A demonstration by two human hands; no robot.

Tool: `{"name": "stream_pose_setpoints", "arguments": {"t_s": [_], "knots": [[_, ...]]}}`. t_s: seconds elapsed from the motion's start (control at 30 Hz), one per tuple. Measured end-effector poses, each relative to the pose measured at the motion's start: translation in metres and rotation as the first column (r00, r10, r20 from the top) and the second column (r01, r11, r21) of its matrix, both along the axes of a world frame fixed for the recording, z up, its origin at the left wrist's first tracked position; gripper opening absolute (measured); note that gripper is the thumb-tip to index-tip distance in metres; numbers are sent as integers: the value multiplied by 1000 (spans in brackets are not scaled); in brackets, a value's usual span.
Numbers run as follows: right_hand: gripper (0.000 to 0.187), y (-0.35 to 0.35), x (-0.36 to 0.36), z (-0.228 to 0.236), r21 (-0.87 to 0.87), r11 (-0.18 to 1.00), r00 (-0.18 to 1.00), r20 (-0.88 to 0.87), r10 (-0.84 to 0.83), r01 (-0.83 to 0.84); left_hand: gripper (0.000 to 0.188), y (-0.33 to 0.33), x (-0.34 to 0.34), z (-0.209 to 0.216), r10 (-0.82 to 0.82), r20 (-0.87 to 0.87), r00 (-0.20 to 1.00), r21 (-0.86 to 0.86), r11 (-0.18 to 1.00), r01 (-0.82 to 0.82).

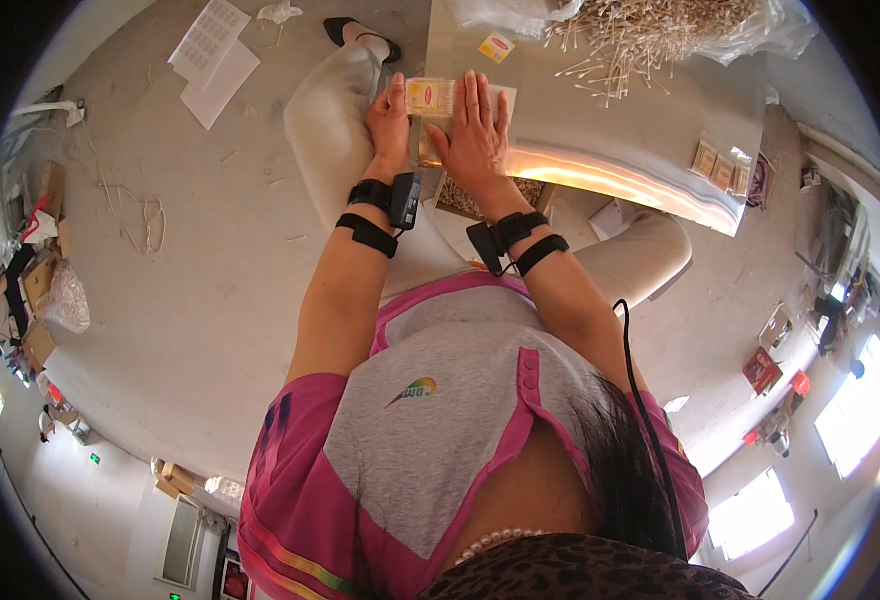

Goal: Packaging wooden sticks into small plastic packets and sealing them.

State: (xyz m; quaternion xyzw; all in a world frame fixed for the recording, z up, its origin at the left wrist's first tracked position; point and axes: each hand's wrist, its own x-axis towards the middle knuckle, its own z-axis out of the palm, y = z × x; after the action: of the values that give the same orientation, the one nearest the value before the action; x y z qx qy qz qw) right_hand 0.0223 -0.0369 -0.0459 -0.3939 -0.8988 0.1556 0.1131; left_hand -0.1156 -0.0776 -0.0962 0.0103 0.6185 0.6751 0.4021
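Sunlit metal tabletop (640,140) runs across the upper part of the view, above a pale concrete floor (180,300). Both my hands lie flat on a small clear plastic packet with a yellow label (432,98) at the table's near edge. My left hand (392,122) presses its left side with fingers stretched out, and my right hand (477,130) covers its right side, palm down, fingers spread. Most of the packet is hidden under my palms, so I cannot tell what fills it. Beyond my fingers, a loose heap of white-tipped cotton swabs (640,35) spills from a crumpled clear plastic bag (770,30), cut off at the top edge. Small filled packets (720,168) sit at the table's far right, too small to make out.
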Motion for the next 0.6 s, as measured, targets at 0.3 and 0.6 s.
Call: {"name": "stream_pose_setpoints", "arguments": {"t_s": [0.3, 0.6], "knots": [[92, 0, -1, -2, 5, 1000, 1000, 24, 0, 0, 42, 3, 2, 13, -5, -6, 1000, -18, 1000, 5], [93, 0, -2, 0, 8, 1000, 997, 73, -2, 2, 45, -2, -9, 5, -89, -127, 988, -67, 994, 81]]}}
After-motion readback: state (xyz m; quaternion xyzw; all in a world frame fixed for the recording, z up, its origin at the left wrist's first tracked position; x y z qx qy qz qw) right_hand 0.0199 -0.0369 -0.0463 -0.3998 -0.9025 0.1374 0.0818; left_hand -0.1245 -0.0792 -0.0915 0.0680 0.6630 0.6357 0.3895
